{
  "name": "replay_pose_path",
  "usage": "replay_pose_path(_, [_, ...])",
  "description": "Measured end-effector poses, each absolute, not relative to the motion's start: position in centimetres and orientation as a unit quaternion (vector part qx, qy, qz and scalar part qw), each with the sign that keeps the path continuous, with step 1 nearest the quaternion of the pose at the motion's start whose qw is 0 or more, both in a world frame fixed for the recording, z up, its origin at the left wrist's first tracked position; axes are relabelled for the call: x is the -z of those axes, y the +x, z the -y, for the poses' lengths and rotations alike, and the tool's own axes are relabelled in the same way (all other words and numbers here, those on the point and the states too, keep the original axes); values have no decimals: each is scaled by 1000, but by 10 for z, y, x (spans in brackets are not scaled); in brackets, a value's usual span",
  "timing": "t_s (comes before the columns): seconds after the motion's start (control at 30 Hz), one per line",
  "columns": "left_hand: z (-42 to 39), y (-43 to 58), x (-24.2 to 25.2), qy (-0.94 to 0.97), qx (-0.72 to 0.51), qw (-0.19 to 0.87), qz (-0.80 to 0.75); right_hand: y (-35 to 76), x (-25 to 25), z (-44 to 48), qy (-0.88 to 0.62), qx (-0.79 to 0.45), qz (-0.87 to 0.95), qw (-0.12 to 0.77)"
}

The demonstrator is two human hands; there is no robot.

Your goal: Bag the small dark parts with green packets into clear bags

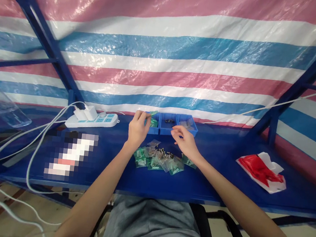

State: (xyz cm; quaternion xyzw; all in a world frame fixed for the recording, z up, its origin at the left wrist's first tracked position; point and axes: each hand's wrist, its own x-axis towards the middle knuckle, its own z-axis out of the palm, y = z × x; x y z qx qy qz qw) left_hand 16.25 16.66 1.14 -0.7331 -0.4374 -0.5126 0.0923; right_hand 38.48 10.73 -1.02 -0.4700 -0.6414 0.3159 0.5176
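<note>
My left hand [140,126] is over the left blue bin, its thumb and fingers pinched on a small green packet [153,113]. More green packets [154,123] lie inside that bin. At the front of the middle bin [165,131], which holds small dark parts [169,121], my right hand [183,137] has its fingers bent with the fingertips close together; whether anything is between them is too small to tell. The right bin [193,132] contains clear bags [186,124]. Below both hands, a pile of clear and green bags with small metallic parts [161,159] lies on the blue table [210,185].
A white power strip [103,120] with plugs and cables is at the back left. A clear bottle [13,111] lies further left. On the right sits a red and white package [264,171]. Blurred blocks [72,154] hide something at front left.
</note>
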Motion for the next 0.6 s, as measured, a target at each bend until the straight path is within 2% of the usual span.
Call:
replay_pose_path(0.13, [-191,157,4,-764,446,81,459,386,12,-109,-482,-283,652,513])
replay_pose_path(0.3, [-191,152,12,-743,468,110,465,385,11,-108,-482,-240,680,498])
replay_pose_path(0.47, [-169,156,-3,-774,448,51,445,383,15,-107,-474,-192,755,411])
replay_pose_path(0.6, [-148,167,-18,-838,335,-6,431,379,17,-102,-461,-150,810,329])
